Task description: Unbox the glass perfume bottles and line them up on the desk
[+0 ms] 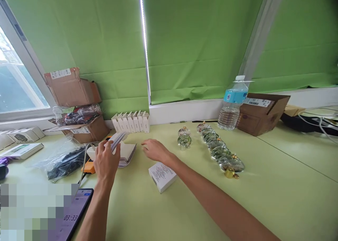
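Note:
My left hand [107, 160] is closed around a thin bundle of folded white sheets [118, 139], tilted upward. Under and beside it lies another stack of white folded sheets [128, 153]; I cannot tell whether they are leaflets or flattened cartons. To the right, my right hand [154, 149] hovers over the table with fingers stretched leftward, nothing visible in them. Just below its wrist sits a small white box [162, 177] with fine print on top, partly covered by my forearm. Several narrow white boxes [130, 123] stand in a row behind the hands.
Round glass bottles with gold parts [218, 146] form a row at right, with two more glass bottles [184, 139] nearby. Behind stand a water bottle [229, 109] and a cardboard box [260, 116]. Left are stacked cartons [71, 89], a bagged black item [67, 162] and a phone [76, 213].

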Tool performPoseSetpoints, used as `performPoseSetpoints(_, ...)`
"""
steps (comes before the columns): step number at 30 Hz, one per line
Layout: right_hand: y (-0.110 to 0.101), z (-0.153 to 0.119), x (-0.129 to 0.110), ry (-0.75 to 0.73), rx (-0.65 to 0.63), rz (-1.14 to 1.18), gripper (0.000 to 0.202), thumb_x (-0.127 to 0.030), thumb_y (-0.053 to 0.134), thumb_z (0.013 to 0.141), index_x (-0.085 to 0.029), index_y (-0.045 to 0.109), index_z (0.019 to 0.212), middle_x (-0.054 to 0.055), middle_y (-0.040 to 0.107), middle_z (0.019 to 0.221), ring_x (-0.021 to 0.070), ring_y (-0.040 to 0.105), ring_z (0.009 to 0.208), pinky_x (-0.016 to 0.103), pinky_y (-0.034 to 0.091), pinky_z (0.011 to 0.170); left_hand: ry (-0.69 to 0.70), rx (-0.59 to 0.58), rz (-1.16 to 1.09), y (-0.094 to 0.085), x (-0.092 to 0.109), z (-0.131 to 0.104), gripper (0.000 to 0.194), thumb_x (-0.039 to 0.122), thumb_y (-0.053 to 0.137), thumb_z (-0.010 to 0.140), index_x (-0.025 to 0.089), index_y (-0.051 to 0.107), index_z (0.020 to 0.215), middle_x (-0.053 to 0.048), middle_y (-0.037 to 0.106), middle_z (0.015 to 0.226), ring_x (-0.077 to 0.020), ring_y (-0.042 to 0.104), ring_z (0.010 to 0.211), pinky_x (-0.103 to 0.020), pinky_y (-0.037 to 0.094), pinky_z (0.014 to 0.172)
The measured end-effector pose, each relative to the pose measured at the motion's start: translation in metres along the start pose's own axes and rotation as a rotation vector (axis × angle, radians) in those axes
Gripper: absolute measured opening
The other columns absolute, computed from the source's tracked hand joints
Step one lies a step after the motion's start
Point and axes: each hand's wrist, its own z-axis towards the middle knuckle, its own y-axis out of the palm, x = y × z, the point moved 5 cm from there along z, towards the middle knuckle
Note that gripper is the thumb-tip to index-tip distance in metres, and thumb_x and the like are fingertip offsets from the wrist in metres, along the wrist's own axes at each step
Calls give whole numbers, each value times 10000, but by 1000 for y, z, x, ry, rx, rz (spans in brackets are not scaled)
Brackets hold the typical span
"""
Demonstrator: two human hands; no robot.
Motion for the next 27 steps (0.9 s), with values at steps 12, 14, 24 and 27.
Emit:
performPoseSetpoints(12,-39,-57,47,395,-316,-64,355,-432,832,539,-156,618,478,62,533,341,274,641,575,365,497,648,128,-683,-475,19,84,-55,539,607,543,800,218,602,1168,-87,652,1087,-208,631,811,-311,488,706)
performPoseSetpoints(14,-34,-54,50,371,-383,16,313,-364,843,517,-150,619,479,42,537,341,216,594,470,307,480,545,145,-811,-488,27,89,-69,639,631,603,738,224,574,1230,-100,639,1141,-228,633,882,-306,490,712)
performPoseSetpoints(24,-70,-40,31,11,32,221,266,-412,610,826,-201,681,971,28,720,853,162,635,689,226,409,552,76,-531,-580,26,90,-52,415,422,577,807,231,555,1175,-40,677,1036,-197,620,825,-309,458,718)
performPoseSetpoints(27,-65,-41,26,-31,87,56,405,-587,624,785,-218,683,941,36,717,870,207,651,770,253,420,606,107,-519,-460,29,94,-58,353,434,561,825,246,571,1125,-39,672,1044,-203,626,824,-309,442,693)
